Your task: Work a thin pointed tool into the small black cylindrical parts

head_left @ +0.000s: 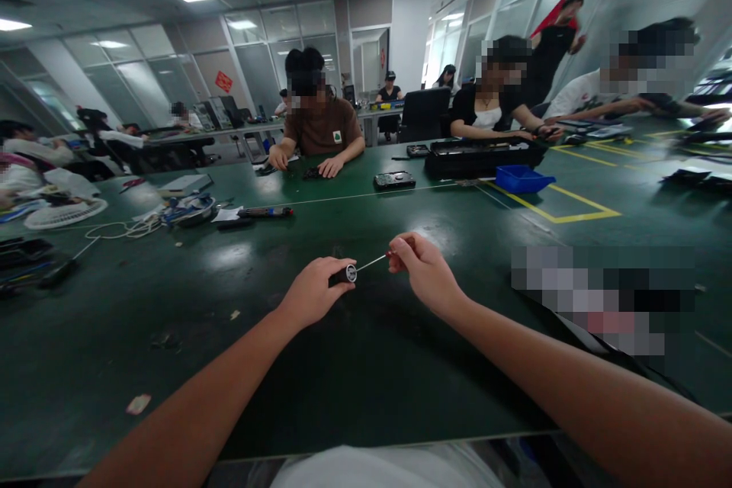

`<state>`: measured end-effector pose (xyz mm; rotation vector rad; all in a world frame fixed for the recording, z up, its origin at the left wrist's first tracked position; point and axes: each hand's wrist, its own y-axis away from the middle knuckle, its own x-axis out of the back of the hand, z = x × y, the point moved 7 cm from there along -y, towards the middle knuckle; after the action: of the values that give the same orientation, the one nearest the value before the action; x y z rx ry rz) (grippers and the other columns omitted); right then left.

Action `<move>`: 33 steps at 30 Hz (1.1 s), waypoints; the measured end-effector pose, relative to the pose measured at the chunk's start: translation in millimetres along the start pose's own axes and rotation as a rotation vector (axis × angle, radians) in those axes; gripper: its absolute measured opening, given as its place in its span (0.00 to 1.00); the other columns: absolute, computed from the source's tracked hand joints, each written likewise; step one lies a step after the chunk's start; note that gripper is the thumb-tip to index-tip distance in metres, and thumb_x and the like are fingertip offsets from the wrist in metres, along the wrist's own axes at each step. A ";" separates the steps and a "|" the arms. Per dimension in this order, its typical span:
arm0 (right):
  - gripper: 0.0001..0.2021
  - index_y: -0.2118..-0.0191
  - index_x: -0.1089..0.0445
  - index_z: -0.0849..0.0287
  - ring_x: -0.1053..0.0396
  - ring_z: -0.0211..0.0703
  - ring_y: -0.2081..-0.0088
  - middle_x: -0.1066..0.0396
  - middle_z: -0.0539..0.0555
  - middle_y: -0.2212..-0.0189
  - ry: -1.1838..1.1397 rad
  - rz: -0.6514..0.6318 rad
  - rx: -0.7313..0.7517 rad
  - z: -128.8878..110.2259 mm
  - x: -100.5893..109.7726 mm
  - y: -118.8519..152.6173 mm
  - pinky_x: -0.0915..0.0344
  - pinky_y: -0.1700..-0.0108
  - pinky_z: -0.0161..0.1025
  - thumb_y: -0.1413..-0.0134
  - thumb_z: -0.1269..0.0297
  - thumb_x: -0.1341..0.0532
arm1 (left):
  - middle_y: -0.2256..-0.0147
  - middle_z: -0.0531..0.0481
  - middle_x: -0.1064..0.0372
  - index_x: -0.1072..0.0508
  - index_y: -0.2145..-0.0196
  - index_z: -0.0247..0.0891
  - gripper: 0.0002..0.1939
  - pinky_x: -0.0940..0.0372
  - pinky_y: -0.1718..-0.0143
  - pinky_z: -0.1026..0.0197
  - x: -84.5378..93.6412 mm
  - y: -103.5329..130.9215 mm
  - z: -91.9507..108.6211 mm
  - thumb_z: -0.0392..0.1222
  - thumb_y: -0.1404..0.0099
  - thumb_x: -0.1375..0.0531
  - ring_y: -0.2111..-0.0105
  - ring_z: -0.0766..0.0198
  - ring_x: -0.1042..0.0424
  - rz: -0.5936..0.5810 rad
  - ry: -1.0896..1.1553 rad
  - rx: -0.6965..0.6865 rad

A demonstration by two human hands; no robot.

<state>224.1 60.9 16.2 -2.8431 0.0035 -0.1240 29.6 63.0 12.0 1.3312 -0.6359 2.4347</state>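
Observation:
My left hand [313, 293] is closed around a short black cylinder [341, 276], whose round, silver-rimmed end faces right. Pinched in my right hand [428, 274] is a screwdriver [373, 262] with a thin metal shaft; a bit of reddish handle shows at the fingers. The shaft slopes down leftward, its tip at the cylinder's rimmed end. Whether the tip is inside or only touching it, I cannot tell. Both hands are above the green tabletop [354, 381], near its front edge. Most of the handle is hidden by my fingers.
Ahead lie a blue bin [521, 179], a long black housing [483, 158] and a flat device with a circuit board [394, 181]. A black tool [266, 212] and bundled cables [188, 207] sit to the left. Across the table, a person in brown [325, 126] handles small parts.

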 end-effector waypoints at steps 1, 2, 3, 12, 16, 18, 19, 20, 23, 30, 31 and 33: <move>0.12 0.63 0.33 0.57 0.31 0.41 0.70 0.31 0.50 0.72 0.047 -0.012 0.019 -3.2 -1.0 1.0 0.33 0.63 0.42 0.37 0.53 0.45 | 0.52 0.51 0.27 0.28 0.46 0.46 0.20 0.39 0.48 0.54 -0.7 0.0 -0.5 0.41 0.36 0.37 0.52 0.57 0.31 -0.002 0.003 -0.001; 0.12 0.63 0.33 0.57 0.31 0.41 0.69 0.31 0.49 0.72 0.095 -0.023 0.035 -5.8 -2.1 1.8 0.34 0.63 0.42 0.36 0.54 0.46 | 0.52 0.51 0.27 0.28 0.45 0.46 0.20 0.39 0.49 0.54 -1.4 -0.1 -1.0 0.41 0.36 0.37 0.52 0.57 0.31 -0.004 0.005 -0.002; 0.12 0.63 0.33 0.57 0.31 0.41 0.69 0.31 0.49 0.73 0.137 -0.028 0.048 -8.0 -2.7 2.5 0.34 0.63 0.41 0.35 0.54 0.46 | 0.53 0.51 0.27 0.28 0.45 0.46 0.21 0.39 0.49 0.54 -2.1 -0.1 -1.6 0.41 0.36 0.37 0.52 0.57 0.31 -0.008 0.007 -0.004; 0.09 0.62 0.34 0.56 0.30 0.42 0.69 0.30 0.50 0.72 0.323 -0.069 0.114 -21.2 -6.2 7.9 0.35 0.65 0.40 0.35 0.58 0.47 | 0.52 0.50 0.28 0.29 0.44 0.46 0.22 0.39 0.48 0.54 -6.1 0.7 -1.5 0.43 0.36 0.37 0.52 0.56 0.32 -0.047 -0.007 -0.007; 0.08 0.62 0.34 0.56 0.29 0.42 0.69 0.29 0.50 0.72 0.376 -0.088 0.138 -24.8 -8.0 9.3 0.36 0.66 0.39 0.35 0.60 0.47 | 0.52 0.49 0.28 0.29 0.44 0.46 0.22 0.39 0.48 0.53 -7.3 1.2 -0.1 0.44 0.35 0.37 0.52 0.56 0.32 -0.065 -0.011 -0.001; 0.08 0.62 0.35 0.55 0.30 0.42 0.69 0.29 0.50 0.72 0.411 -0.073 0.144 -25.6 -7.8 9.4 0.36 0.66 0.39 0.35 0.60 0.47 | 0.52 0.48 0.28 0.29 0.43 0.46 0.22 0.38 0.49 0.53 -8.0 1.3 0.3 0.44 0.35 0.38 0.52 0.55 0.32 -0.074 -0.019 0.004; 0.08 0.63 0.35 0.55 0.30 0.42 0.70 0.29 0.50 0.73 0.429 -0.057 0.141 -25.6 -6.9 9.2 0.37 0.66 0.40 0.35 0.60 0.47 | 0.52 0.48 0.28 0.29 0.43 0.45 0.22 0.38 0.49 0.53 -8.3 1.3 0.4 0.44 0.35 0.38 0.52 0.55 0.32 -0.079 -0.023 0.007; 0.08 0.64 0.35 0.55 0.30 0.43 0.70 0.29 0.50 0.73 0.445 -0.035 0.135 -25.2 -5.3 8.7 0.37 0.66 0.40 0.35 0.60 0.47 | 0.52 0.48 0.28 0.29 0.43 0.45 0.22 0.38 0.48 0.52 -8.5 1.3 0.5 0.45 0.35 0.38 0.51 0.55 0.32 -0.083 -0.024 0.010; 0.10 0.64 0.35 0.54 0.31 0.43 0.71 0.29 0.51 0.73 0.472 0.029 0.110 -22.3 0.9 6.5 0.39 0.68 0.41 0.35 0.57 0.48 | 0.52 0.48 0.28 0.29 0.44 0.46 0.22 0.38 0.47 0.52 -7.9 1.5 0.7 0.45 0.35 0.38 0.51 0.55 0.32 -0.088 -0.004 0.022; 0.10 0.63 0.34 0.54 0.31 0.44 0.70 0.29 0.51 0.72 0.436 0.062 0.095 -14.7 7.2 2.7 0.38 0.67 0.41 0.35 0.56 0.48 | 0.51 0.48 0.29 0.28 0.47 0.44 0.19 0.37 0.47 0.53 -0.5 1.8 -0.6 0.43 0.36 0.37 0.51 0.56 0.31 -0.015 0.087 0.075; 0.10 0.63 0.34 0.54 0.31 0.44 0.69 0.29 0.51 0.72 0.426 0.063 0.093 -14.2 7.2 2.9 0.38 0.66 0.42 0.35 0.56 0.48 | 0.51 0.49 0.29 0.27 0.48 0.44 0.19 0.37 0.47 0.54 1.3 1.7 -1.5 0.43 0.37 0.37 0.52 0.56 0.30 0.008 0.103 0.087; 0.11 0.62 0.34 0.54 0.30 0.45 0.68 0.29 0.51 0.71 0.406 0.072 0.095 -14.1 7.5 3.4 0.37 0.65 0.42 0.35 0.55 0.48 | 0.52 0.49 0.28 0.27 0.50 0.43 0.17 0.36 0.49 0.55 4.7 1.5 -4.4 0.42 0.38 0.36 0.53 0.57 0.30 0.053 0.143 0.120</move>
<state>230.5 53.4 29.3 -2.6678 0.1800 -0.6631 23.3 64.2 13.5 1.1821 -0.5027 2.6194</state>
